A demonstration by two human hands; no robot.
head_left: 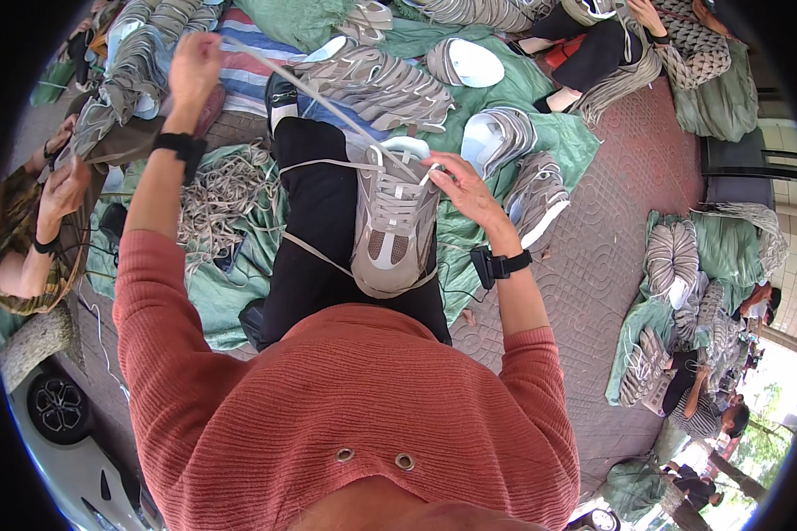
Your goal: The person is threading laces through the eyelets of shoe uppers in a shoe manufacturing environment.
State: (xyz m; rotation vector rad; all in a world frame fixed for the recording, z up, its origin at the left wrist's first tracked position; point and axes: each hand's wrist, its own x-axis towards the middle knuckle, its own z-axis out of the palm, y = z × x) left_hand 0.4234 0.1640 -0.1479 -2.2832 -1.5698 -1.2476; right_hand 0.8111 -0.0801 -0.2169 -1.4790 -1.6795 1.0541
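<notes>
You seem mid-lacing: left hand pinches the taut lace, right hand grips the shoe near your lap's right edge; next likely needs steady tension.

- Lap in black trousers: a grey shoe upper rests on it, toe toward the body.
- Patterned paved ground: green sheets spread over it; a parked car stands at lower left.
- Front sheet: rows and stacks of nested shoe uppers.
- Left sheet: a tangled heap of grey laces.
- Far right sheet: bundled shoe uppers.
</notes>
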